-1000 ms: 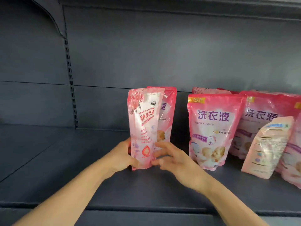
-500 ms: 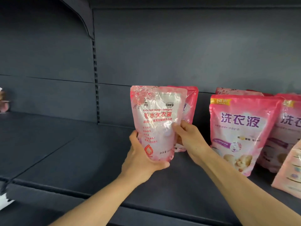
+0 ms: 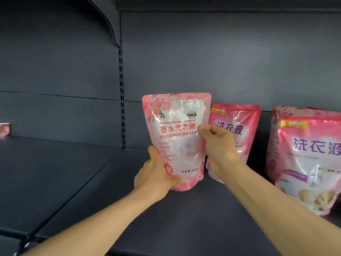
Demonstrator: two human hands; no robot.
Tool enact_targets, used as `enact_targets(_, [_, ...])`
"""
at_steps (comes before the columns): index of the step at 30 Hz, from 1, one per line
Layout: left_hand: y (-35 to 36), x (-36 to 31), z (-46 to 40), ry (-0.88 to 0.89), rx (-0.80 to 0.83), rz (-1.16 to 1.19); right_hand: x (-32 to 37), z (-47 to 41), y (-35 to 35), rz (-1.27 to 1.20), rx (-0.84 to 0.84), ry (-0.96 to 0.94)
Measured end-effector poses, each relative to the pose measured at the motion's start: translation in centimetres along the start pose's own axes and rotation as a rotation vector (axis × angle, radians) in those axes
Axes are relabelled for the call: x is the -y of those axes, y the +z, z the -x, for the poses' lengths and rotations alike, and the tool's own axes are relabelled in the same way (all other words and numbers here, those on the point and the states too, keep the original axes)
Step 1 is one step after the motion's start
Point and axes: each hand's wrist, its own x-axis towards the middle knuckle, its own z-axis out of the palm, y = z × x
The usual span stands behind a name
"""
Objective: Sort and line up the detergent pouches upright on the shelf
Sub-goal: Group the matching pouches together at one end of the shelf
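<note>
A pale pink floral detergent pouch (image 3: 177, 133) stands upright on the dark shelf (image 3: 96, 182), its front facing me. My left hand (image 3: 156, 174) grips its lower left corner. My right hand (image 3: 217, 145) pinches its right edge at mid height. Just behind and to the right stands a darker pink pouch (image 3: 241, 122), partly hidden by my right hand. Further right another darker pink pouch (image 3: 310, 163) stands upright in front of a floral pouch (image 3: 276, 137).
A slotted upright post (image 3: 121, 100) divides the shelf's back panel. The shelf bay left of the post holds only a small pink object (image 3: 4, 129) at the far left edge. A bracket (image 3: 108, 21) curves down from the top.
The floral pouch has been turned from edge-on to face me and now sits lower on the shelf. My right hand moved up its right edge. The view shifted left and closer.
</note>
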Motion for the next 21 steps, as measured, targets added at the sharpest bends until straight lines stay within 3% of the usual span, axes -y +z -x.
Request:
enact_targets(10, [-6.5, 8.9, -9.9, 0.014, 0.096, -0.108, -3.5, -5.0, 11.2, 0.179, -0.213, -0.035])
enact_targets(21, [-5.8, 12.3, -15.9, 0.035, 0.165, -0.058, -6.6, -9.1, 14.3, 0.392, -0.307, -0.062])
